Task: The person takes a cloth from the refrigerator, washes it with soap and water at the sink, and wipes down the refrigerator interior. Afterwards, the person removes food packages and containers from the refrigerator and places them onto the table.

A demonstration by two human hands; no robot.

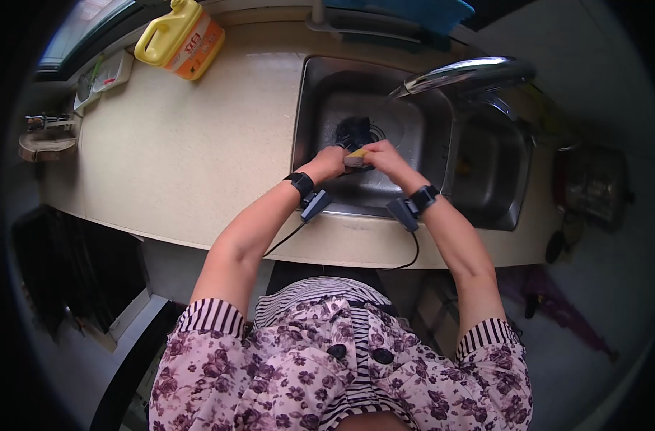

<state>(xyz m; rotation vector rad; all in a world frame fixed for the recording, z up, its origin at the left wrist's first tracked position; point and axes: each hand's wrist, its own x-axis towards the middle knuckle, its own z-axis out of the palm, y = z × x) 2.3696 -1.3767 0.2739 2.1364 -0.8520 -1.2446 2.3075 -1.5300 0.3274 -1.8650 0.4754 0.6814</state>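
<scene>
Both hands work over the left basin of the steel sink (pixel 301 108). My right hand (pixel 386 158) is closed on a small block, yellow on top and greyish below (pixel 355 159), perhaps a scrubbing sponge. My left hand (pixel 329 163) is closed at the left end of this block, touching or nearly touching it. Its fingertips are hidden, so what it grips cannot be made out. Just beyond the hands, a dark wet-looking cloth (pixel 353 131) lies bunched on the basin floor, beside the round drain.
A chrome faucet (pixel 464 73) reaches over the left basin from the right. The second basin (pixel 485 172) adjoins it. On the beige counter (pixel 191 151) stands a yellow jug (pixel 186 42) with an orange label. White trays (pixel 112 70) sit farther left.
</scene>
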